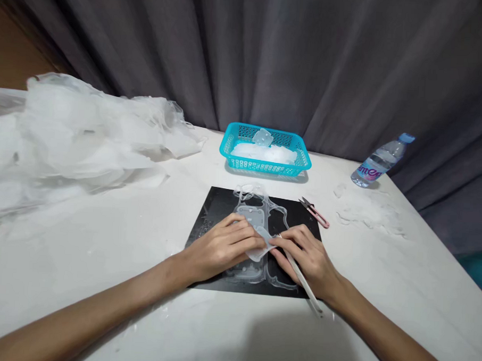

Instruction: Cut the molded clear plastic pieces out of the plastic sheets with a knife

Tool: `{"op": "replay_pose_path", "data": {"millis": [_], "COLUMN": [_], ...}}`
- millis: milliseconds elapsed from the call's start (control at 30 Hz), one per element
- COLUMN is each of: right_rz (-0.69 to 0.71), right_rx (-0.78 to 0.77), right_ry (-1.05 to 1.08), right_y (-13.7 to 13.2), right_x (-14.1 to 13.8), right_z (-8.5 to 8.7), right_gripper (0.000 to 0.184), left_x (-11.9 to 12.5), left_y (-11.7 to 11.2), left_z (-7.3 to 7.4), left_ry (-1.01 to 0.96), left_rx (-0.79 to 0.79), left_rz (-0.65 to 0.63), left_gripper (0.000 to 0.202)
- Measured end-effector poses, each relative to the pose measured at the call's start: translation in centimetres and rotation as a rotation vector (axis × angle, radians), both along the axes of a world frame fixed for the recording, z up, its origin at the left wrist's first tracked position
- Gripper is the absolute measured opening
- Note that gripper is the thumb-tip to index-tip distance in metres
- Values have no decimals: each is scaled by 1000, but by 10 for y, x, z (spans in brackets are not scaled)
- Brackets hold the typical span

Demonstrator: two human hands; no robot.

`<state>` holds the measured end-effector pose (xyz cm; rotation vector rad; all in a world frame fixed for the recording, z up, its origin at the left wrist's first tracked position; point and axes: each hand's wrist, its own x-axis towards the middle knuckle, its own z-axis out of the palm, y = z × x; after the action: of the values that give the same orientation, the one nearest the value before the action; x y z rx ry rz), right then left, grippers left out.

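Over a black mat (207, 211) both hands meet at a small translucent plastic piece (257, 253). My left hand (228, 244) is closed on its left side, fingers bent over it. My right hand (307, 258) pinches at its right edge and also grips a thin white stick-like tool (306, 284), which slants down toward the near edge of the mat. Beneath the hands lies a clear molded plastic sheet (250, 215) with rounded panels and a thin curling frame on its right. My fingers partly cover the sheet and the piece.
A blue basket (265, 166) with translucent pieces stands behind the mat. Pink-handled thread snips (314, 212) lie at the mat's right edge. Plastic scraps (373, 213) and a water bottle (381, 161) are at right. A heap of clear plastic (87, 131) fills the left.
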<state>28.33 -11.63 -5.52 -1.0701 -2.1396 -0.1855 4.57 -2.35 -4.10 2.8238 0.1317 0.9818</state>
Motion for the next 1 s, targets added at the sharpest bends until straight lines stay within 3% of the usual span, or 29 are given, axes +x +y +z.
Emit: {"op": "replay_pose_path", "data": {"millis": [167,400,533,600,733,900,1000], "right_rz": [-25,-28,-28,-34,-67,-67,-46], "right_rx": [52,65,58,81,129,106,74], "right_ry": [-3,21,1,-18,-43,-43,-10], "right_y": [-1,-2,-1,-2,-3,-3,-2], "right_x": [1,2,2,3,4,4,3], "right_z": [0,-2,-2,-1,-1,-3,-3], "right_gripper": [17,20,20,21,22,22,17], "left_x": [1,5,7,8,9,10,12], "left_y": [0,-4,-13,-17,-19,-12,-12], "left_z": [-2,1,0,-2,-2,3,3], "left_ry": [13,-3,43,50,81,37,9], "left_rx": [-67,-151,-234,-343,-611,-797,-851], "left_rz": [56,390,450,445,313,230,234], "left_gripper": [15,29,28,32,49,20,16]}}
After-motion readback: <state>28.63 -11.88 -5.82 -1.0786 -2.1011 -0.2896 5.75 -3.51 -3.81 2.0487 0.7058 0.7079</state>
